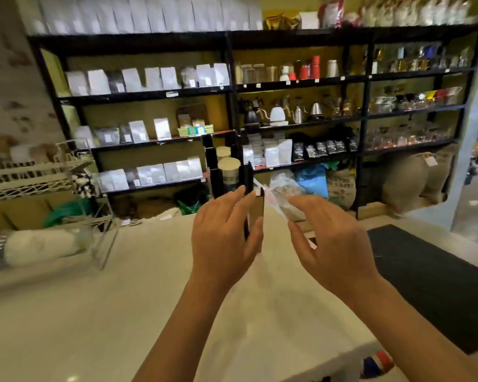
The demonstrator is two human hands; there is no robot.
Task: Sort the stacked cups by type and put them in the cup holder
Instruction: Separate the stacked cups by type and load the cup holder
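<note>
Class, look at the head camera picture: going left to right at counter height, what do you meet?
Wire rack → white cup stack lying down → left hand on the black cup holder → right hand → black mat.

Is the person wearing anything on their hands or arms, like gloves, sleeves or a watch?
No. The left hand and right hand are both bare, with no gloves, and no rings that I can make out. Both forearms are uncovered as far as the picture shows: no sleeves, watch or bracelet in view.

Pale counter (155, 299) under black cup holder (218, 177)
</note>
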